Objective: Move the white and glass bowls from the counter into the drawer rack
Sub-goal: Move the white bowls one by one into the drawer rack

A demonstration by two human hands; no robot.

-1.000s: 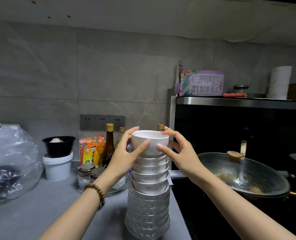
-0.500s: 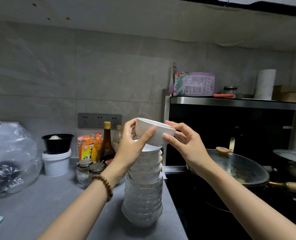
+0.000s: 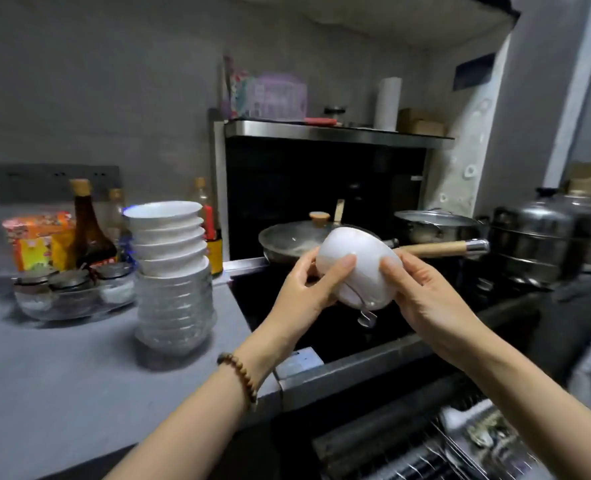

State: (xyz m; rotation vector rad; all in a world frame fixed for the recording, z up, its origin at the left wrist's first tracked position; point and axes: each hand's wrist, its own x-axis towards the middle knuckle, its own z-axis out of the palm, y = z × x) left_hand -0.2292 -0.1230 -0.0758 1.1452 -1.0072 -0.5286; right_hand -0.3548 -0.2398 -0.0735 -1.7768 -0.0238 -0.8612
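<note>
Head view: plain white bowl (image 3: 366,252) tilted.

grey tiled wall (image 3: 114,81) behind a grey counter (image 3: 62,375); socket strip (image 3: 55,181) on the wall. black stove recess (image 3: 321,174) under a steel shelf (image 3: 335,133). light is dim.

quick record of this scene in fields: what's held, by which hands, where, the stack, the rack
held item: white bowl, tipped so its outside faces the camera
held by: left hand and right hand, one gripping each side
position: above the dark cooktop, apart from the stack
stack: white bowls on top of glass bowls, standing on the counter
destination: drawer rack, open at lower right, blurred
nearby: lidded wok behind the hands
</note>
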